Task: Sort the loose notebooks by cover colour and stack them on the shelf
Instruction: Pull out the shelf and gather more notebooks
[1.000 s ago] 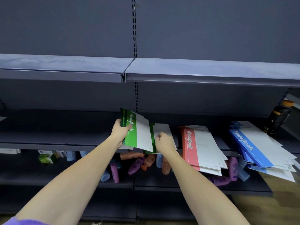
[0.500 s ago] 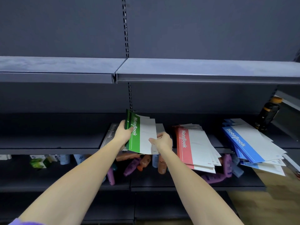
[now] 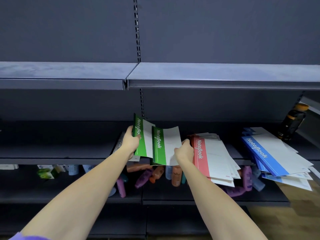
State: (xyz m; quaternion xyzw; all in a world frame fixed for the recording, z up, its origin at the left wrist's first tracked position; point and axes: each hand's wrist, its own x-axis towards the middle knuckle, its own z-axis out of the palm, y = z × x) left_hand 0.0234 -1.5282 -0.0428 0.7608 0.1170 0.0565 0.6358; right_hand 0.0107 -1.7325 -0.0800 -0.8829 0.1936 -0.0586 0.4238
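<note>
Notebooks with green covers sit in both of your hands above the middle shelf (image 3: 52, 151): your left hand (image 3: 130, 142) curls around the spine edge of a small green bundle (image 3: 141, 135), thumb on the front cover and fingers hidden behind it, holding it tilted up off the shelf. Your right hand (image 3: 184, 151) pinches the lower right corner of a single green notebook (image 3: 164, 146), thumb on the white part of the cover, the other fingers tucked behind; this one overlaps the front of the bundle and leans slightly to the right. Under your left wrist a grey notebook (image 3: 119, 144) lies flat on the shelf, mostly covered. Just beside your right hand, a red stack (image 3: 213, 160) lies fanned and hanging over the shelf's front edge, and further right, well apart from the green ones, a blue stack (image 3: 270, 153) lies fanned the same way. A dark bottle with an orange cap (image 3: 292, 123) leans at the far right of that shelf. On the lower shelf (image 3: 43, 191), purple and orange bottles (image 3: 155, 174) lie tumbled together below the notebooks, with a small green carton (image 3: 46, 173) off to the left. The upper shelf (image 3: 207, 73) and the back panel are dark blue-grey metal, and a strip of wooden floor (image 3: 294, 210) shows at the lower right.
</note>
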